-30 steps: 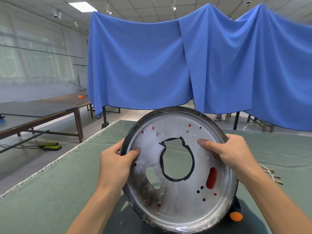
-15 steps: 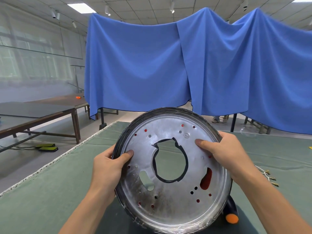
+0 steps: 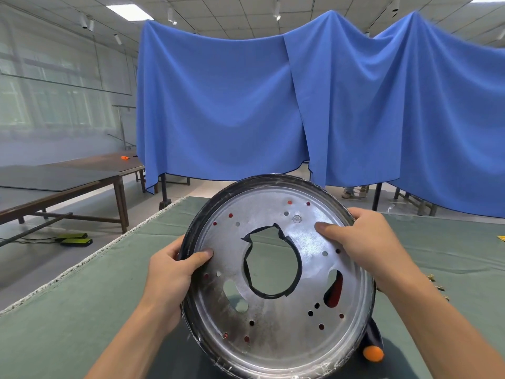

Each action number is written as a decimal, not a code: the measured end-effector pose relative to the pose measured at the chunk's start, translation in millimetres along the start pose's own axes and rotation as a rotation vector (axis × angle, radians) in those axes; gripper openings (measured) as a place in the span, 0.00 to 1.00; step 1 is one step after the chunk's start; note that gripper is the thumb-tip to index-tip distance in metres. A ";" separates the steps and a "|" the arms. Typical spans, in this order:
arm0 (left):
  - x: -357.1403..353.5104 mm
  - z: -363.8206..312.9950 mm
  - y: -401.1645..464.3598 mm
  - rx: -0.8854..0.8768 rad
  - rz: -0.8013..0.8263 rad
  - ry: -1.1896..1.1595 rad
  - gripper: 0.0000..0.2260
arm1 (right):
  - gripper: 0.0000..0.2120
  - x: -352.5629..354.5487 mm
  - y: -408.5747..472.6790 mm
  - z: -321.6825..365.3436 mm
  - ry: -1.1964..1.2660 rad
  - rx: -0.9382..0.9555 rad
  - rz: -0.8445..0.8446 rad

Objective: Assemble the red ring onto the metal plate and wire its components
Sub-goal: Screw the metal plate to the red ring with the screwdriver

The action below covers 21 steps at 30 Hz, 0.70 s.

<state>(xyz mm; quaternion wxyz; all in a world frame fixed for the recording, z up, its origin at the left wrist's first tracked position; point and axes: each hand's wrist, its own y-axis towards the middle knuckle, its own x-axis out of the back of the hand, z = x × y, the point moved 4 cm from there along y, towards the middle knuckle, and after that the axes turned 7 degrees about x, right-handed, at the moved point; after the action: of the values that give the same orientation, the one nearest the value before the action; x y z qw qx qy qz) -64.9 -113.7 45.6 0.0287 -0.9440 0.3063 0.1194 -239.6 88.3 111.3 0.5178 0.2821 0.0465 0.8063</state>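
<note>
Both hands hold the metal plate up off the green tabletop, tilted so its flat face looks back at the camera. The left hand grips the left rim, thumb on the face and fingers curled round behind. The right hand grips the upper right rim the same way, thumb lying flat across the face. Red shows through the oval slot and several small holes, so the red ring seems to sit behind the plate, on the far side from both thumbs; how it is seated there cannot be told. Small brass connectors lie on the tabletop to the right, nearer the right hand. An orange-ended tool lies below the plate's lower right edge. Wiring likely calls for laying the plate down first.
</note>
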 end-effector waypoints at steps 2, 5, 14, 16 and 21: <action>-1.2 -0.5 -0.6 -0.001 0.011 0.000 0.12 | 0.07 1.0 -0.2 -0.8 0.002 -0.002 0.020; -1.5 0.3 -1.1 0.000 0.015 -0.003 0.13 | 0.05 1.9 0.0 -1.6 0.007 -0.008 0.033; -1.1 -0.1 -0.1 0.007 -0.013 -0.035 0.10 | 0.07 2.6 0.0 0.1 -0.011 0.000 -0.007; -0.7 0.2 0.0 0.011 -0.017 -0.049 0.09 | 0.08 2.7 0.0 0.0 -0.013 -0.001 -0.013; 0.2 -0.2 -0.4 0.016 -0.027 -0.060 0.07 | 0.09 2.1 0.2 -0.9 -0.019 -0.016 -0.009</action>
<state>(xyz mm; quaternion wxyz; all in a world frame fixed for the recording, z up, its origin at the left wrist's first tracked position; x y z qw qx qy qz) -64.4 -113.6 45.8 0.0471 -0.9437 0.2936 0.1447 -240.9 90.3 111.5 0.5241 0.2853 0.0365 0.8016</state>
